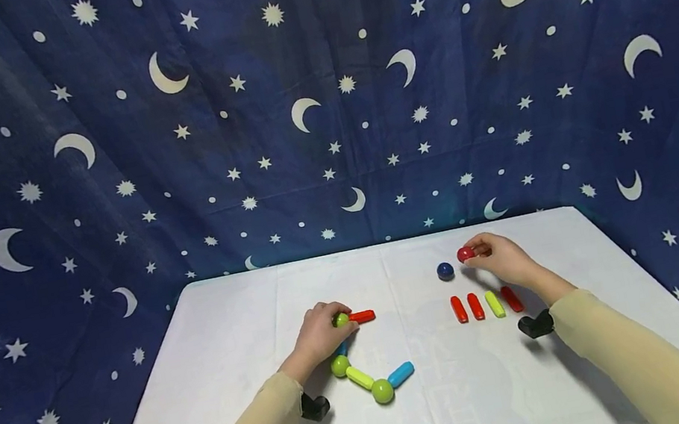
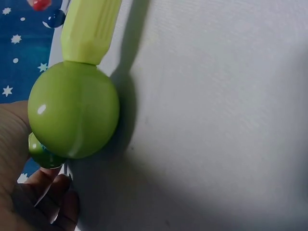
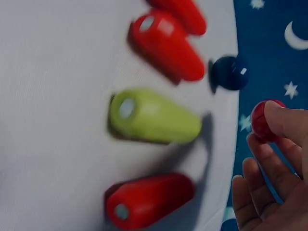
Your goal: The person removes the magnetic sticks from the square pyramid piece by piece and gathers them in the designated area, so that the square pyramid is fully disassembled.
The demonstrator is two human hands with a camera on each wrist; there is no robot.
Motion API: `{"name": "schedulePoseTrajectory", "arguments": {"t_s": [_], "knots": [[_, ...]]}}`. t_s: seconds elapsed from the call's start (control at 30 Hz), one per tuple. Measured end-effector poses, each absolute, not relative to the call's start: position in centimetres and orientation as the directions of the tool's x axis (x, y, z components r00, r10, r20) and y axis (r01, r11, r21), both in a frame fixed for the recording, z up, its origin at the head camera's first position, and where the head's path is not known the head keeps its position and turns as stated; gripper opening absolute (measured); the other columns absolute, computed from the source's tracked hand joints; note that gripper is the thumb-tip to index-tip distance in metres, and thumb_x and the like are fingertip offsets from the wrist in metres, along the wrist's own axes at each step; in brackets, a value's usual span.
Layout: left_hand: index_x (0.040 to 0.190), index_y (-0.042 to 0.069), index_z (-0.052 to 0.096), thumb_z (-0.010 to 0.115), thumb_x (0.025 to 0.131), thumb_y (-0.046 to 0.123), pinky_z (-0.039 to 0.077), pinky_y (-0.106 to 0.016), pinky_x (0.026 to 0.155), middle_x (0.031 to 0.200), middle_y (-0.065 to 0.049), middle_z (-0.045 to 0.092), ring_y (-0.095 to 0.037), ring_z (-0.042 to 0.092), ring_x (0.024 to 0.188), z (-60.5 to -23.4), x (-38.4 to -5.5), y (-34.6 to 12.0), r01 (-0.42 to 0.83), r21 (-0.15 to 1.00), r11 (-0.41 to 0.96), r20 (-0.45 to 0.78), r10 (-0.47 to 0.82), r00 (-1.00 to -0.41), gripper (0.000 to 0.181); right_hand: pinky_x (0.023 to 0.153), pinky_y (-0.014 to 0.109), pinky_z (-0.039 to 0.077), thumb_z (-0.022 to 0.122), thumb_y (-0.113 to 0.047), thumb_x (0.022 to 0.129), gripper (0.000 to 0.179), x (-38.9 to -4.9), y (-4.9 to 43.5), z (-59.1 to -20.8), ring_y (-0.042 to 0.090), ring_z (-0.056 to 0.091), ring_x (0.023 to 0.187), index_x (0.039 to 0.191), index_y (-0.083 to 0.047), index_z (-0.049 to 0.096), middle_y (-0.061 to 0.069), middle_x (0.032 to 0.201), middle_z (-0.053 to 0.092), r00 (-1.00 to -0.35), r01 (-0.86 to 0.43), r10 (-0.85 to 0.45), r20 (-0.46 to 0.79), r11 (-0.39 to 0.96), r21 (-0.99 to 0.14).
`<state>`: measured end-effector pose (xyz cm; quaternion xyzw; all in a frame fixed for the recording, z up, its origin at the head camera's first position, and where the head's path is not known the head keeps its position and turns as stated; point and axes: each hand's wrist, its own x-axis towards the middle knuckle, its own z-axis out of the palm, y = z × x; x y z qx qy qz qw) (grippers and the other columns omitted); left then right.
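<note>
In the head view my left hand [image 1: 324,328] grips a green ball [image 1: 342,320] at the far end of a joined chain. From that ball a red rod [image 1: 362,317] points right. A blue rod [image 1: 342,349] leads back to a second green ball [image 1: 340,366], then a lime rod [image 1: 360,377], a third green ball [image 1: 382,391] and another blue rod [image 1: 401,374]. Between thumb and fingers my right hand [image 1: 501,259] pinches a red ball [image 3: 262,120], beside a dark blue ball [image 1: 445,271]. The left wrist view shows a green ball [image 2: 74,110] close up.
Nearer than the right hand, several loose rods lie in a row: a lime rod [image 1: 494,303] among red ones [image 1: 459,309]. They rest on a white-covered table [image 1: 482,399]. A dark blue curtain [image 1: 325,131] with moons and stars hangs behind its far edge.
</note>
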<state>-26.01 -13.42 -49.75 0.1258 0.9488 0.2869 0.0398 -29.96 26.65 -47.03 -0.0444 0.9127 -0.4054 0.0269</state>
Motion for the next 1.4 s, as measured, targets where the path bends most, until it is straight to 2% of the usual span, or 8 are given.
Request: {"name": "schedulePoseTrajectory", "arguments": {"t_s": [0.23,0.53,1.4], "knots": [[0.112,0.019,0.073,0.073,0.096,0.031,0.046,-0.041,0.088,0.107,-0.003,0.063,-0.023,0.052,0.096,-49.9,-25.8,-13.0,0.193,0.572,0.797,-0.028,0.254,-0.967,0.020,0.091,0.048,0.051,0.072,-0.022,0.097,0.042,-30.4,27.6,-48.5,0.035,0.056,0.104,0.129,-0.001,0.058,0.021,0.119,0.061,-0.992,-0.002,-0.092,-0.088,0.698,-0.716],[0.112,0.019,0.072,0.072,0.097,0.030,0.046,-0.041,0.087,0.108,-0.005,0.062,-0.023,0.052,0.095,-50.0,-25.8,-13.0,0.182,0.565,0.805,-0.033,0.242,-0.970,0.019,0.086,0.043,0.052,0.072,-0.024,0.097,0.042,-30.7,27.5,-49.3,0.034,0.054,0.102,0.131,-0.003,0.058,0.021,0.121,0.059,-0.987,0.037,-0.083,-0.135,0.704,-0.709],[0.111,0.019,0.073,0.072,0.097,0.031,0.045,-0.040,0.083,0.108,-0.005,0.062,-0.023,0.051,0.093,-50.0,-25.8,-13.2,0.175,0.575,0.799,-0.026,0.232,-0.972,0.018,0.092,0.048,0.052,0.075,-0.022,0.095,0.049,-30.9,27.1,-49.3,0.035,0.055,0.105,0.134,-0.002,0.055,0.023,0.123,0.058,-0.987,0.056,-0.072,-0.147,0.695,-0.717]]}}
